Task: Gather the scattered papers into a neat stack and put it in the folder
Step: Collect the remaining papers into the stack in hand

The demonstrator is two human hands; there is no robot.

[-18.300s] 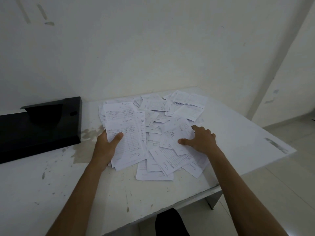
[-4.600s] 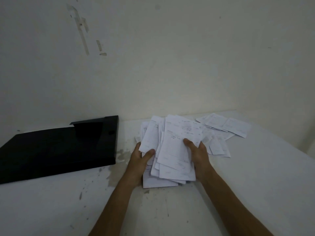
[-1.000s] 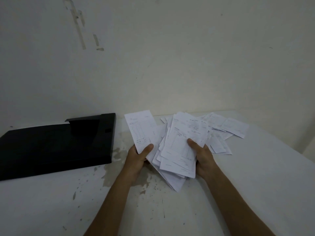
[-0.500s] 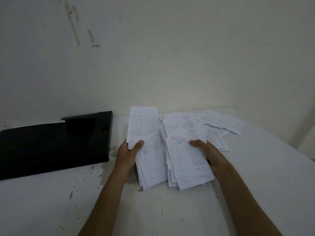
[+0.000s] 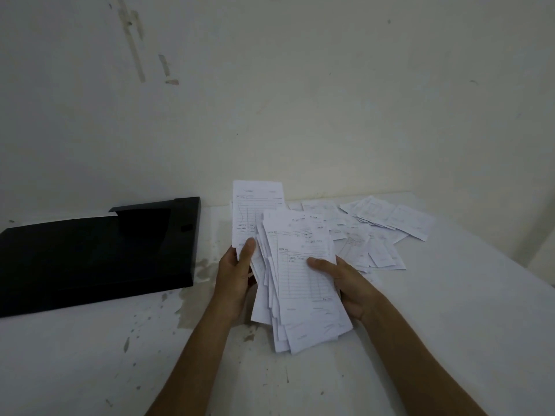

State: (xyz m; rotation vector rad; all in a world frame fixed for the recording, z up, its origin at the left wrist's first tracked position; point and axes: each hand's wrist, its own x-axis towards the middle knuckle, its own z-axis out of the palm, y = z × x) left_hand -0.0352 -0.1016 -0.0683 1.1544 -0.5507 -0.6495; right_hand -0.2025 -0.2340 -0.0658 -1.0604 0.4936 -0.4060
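Fingers of the left hand [image 5: 237, 274] and right hand [image 5: 345, 283] clasp an uneven paper stack [image 5: 297, 283] at frame centre, loose papers [image 5: 387, 223] upper right, black folder [image 5: 96, 250] left on the bench [image 5: 450, 325].

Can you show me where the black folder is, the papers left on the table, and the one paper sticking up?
black folder [image 5: 90, 256], head view, middle of its flat top.
loose papers [image 5: 378, 232], head view, middle of the pile.
raised paper [image 5: 255, 208], head view, its printed face.
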